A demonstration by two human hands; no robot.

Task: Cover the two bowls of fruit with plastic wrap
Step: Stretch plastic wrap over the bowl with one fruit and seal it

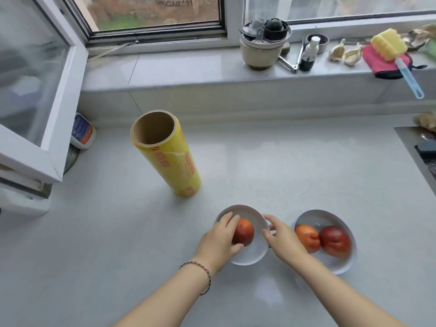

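I see both hands down at the nearer white bowl [246, 263] on the pale counter [283, 161]. The left hand [219, 239] reaches in over its left rim. Its fingers [230, 220] curve round the far left side of the single fruit [244, 232] and the thumb tucks against the fruit's near side, so the fruit is gripped between them inside the bowl. A thin bracelet [200, 270] sits on that wrist.

The right hand [282, 239] comes in from the other side. Its fingers are nearly straight and loosely spread, the tips touching the bowl's right rim just right of the fruit. I cannot tell whether they pinch the rim or only rest on it.

Just right of the right hand, behind its knuckles, stands the second bowl [339, 271], near the first but apart from it. An orange fruit [308, 238] and a dark red fruit [335, 241] lie in it, touching each other.

The yellow roll of plastic wrap [169, 161] stands on end beyond the left fingers and off to their left, well apart from both bowls, its cardboard core open at the top. I cannot tell whether any film lies over either bowl
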